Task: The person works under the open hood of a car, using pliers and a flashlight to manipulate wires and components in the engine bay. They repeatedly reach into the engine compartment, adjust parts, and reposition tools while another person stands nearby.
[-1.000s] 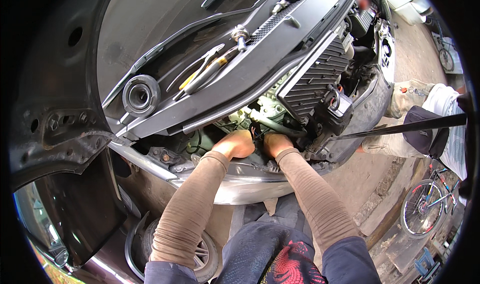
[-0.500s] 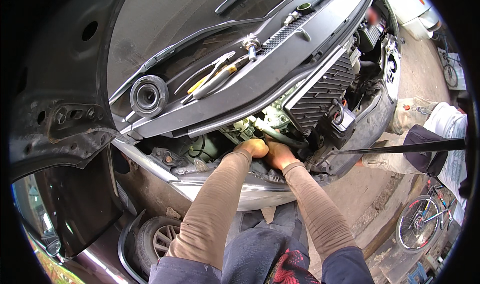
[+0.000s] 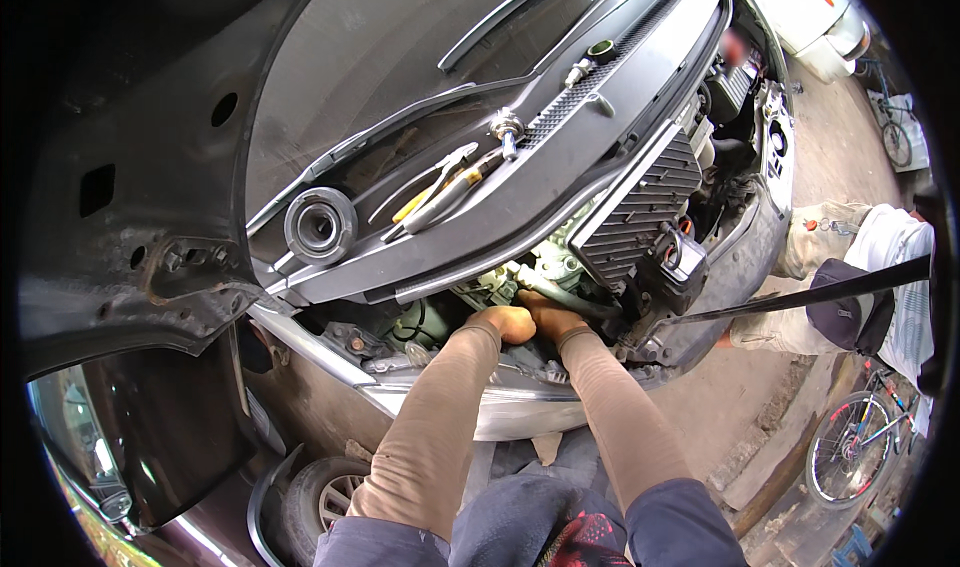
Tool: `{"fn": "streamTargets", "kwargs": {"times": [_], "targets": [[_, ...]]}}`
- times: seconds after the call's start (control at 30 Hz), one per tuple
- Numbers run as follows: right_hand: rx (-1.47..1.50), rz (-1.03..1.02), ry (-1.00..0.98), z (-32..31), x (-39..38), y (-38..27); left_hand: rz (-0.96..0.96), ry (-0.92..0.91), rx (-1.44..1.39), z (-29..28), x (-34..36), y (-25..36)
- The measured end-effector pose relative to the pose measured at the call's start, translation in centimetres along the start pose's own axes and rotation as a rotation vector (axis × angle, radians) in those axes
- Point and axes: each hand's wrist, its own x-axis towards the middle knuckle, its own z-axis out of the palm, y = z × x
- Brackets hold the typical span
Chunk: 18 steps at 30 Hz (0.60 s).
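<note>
Both my hands reach down into the front of a car's engine bay, close together behind the front edge. My left hand (image 3: 508, 324) is curled closed, its knuckles up; whatever it grips is hidden beneath it. Right beside it, my right hand (image 3: 553, 318) reaches in next to a thick hose (image 3: 570, 300), its fingers mostly out of sight. Just beyond them sit pale metal engine parts (image 3: 552, 261). A black ribbed box (image 3: 640, 212) stands to the right of these, with a smaller black box (image 3: 677, 267) with wires nearby.
On the cowl lie pliers (image 3: 440, 199), a headlight bulb (image 3: 507, 132), a black rubber ring-shaped cover (image 3: 320, 225) and a small metal fitting (image 3: 578, 72). The raised hood (image 3: 150, 97) fills the left. At right a person (image 3: 850, 297) stands near a bar (image 3: 800, 292) and a bicycle (image 3: 850, 447).
My view has turned slightly, so the hood and cowl appear further right. My hands stay at the same spot in the engine bay, with the right one sunk slightly deeper from sight.
</note>
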Motion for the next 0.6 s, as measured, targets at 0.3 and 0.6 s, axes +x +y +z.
{"fn": "streamTargets", "kwargs": {"times": [0.3,0.6], "targets": [[-0.767,-0.288,-0.097,-0.3,0.9,-0.6,-0.016,-0.055,0.064,-1.4,-3.3,0.8],[-0.996,-0.328,0.067,3.4,1.9,2.1,0.309,0.194,0.052,0.0,-3.9,-1.5]]}}
